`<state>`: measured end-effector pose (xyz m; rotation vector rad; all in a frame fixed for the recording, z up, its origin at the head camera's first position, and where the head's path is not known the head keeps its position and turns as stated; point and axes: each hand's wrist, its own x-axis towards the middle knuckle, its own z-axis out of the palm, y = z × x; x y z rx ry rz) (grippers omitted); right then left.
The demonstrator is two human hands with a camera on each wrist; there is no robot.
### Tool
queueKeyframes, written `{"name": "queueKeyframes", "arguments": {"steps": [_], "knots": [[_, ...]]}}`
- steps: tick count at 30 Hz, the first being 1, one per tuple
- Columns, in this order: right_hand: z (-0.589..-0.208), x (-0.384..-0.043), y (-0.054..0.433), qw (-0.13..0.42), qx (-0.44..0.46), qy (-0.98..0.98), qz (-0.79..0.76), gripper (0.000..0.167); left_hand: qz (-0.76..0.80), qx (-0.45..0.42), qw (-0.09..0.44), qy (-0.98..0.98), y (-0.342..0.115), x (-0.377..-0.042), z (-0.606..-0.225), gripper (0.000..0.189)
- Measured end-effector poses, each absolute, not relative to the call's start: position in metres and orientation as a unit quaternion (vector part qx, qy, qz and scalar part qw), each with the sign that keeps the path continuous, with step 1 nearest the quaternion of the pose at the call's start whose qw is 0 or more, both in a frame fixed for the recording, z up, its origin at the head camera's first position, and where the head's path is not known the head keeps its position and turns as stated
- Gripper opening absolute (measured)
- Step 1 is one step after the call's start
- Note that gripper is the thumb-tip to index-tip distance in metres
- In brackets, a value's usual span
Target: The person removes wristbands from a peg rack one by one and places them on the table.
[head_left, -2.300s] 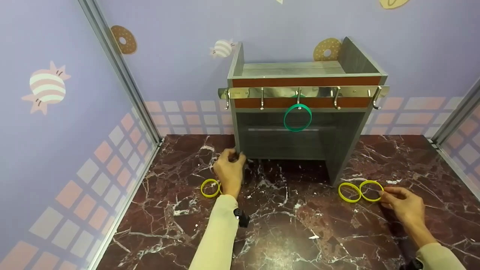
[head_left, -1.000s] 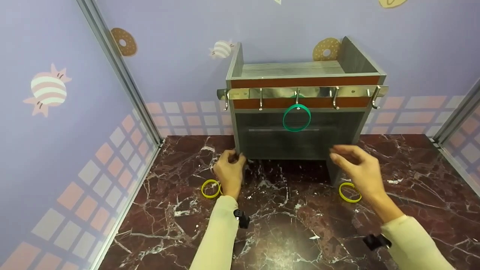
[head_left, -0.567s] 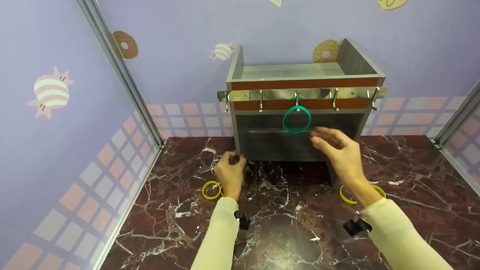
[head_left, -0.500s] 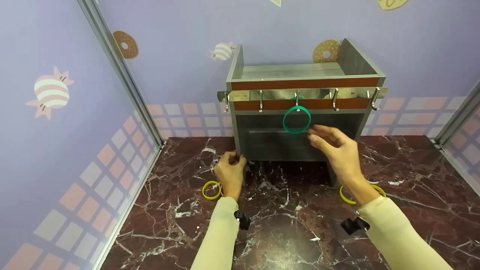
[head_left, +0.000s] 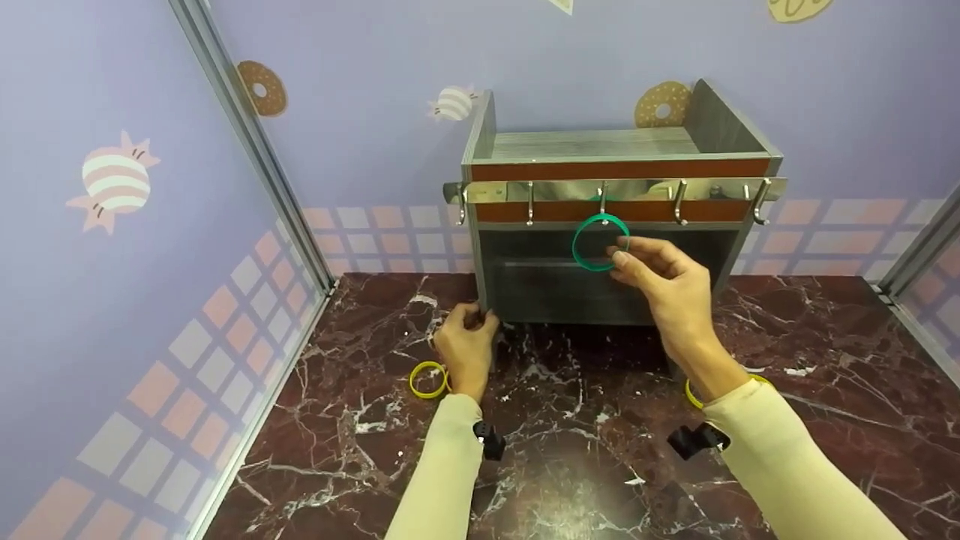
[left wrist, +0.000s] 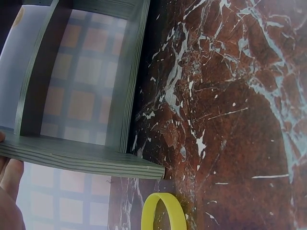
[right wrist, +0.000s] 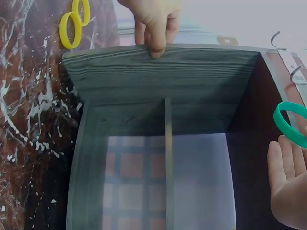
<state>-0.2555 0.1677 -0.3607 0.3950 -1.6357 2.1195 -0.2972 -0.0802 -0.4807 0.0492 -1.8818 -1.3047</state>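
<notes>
A grey wooden shelf unit (head_left: 592, 144) stands against the wall, with a metal hook rail (head_left: 637, 189) across its front. From the middle hook hangs a green ring (head_left: 575, 249). My right hand (head_left: 679, 300) pinches the ring's right edge between thumb and fingertips. In the right wrist view, the fingers (right wrist: 287, 160) sit close below the green ring (right wrist: 283, 125). My left hand (head_left: 465, 349) grips the lower front edge of the unit's left side panel (left wrist: 86, 158). Its thumb is on the inner face in the right wrist view.
Yellow rings lie beside my left wrist (head_left: 412, 381); the right wrist view shows two yellow rings (right wrist: 62, 31) there. More yellow (head_left: 691, 394) shows behind my right forearm. Everything stands on a dark red marbled tabletop (head_left: 570, 465), with patterned walls (head_left: 360, 112) at the back and sides.
My right hand has left the yellow rings on the right, risen leftward to the hanging green ring and taken hold of its edge. The left hand has kept its grip on the panel.
</notes>
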Motion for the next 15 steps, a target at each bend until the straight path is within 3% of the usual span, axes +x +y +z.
{"name": "queueKeyframes", "arguments": {"steps": [15], "knots": [[-0.339,-0.244,0.167,0.230,0.163,-0.542,0.792,0.021,-0.518,0.021,0.402,-0.755,-0.082,-0.297,-0.481,0.011]]}}
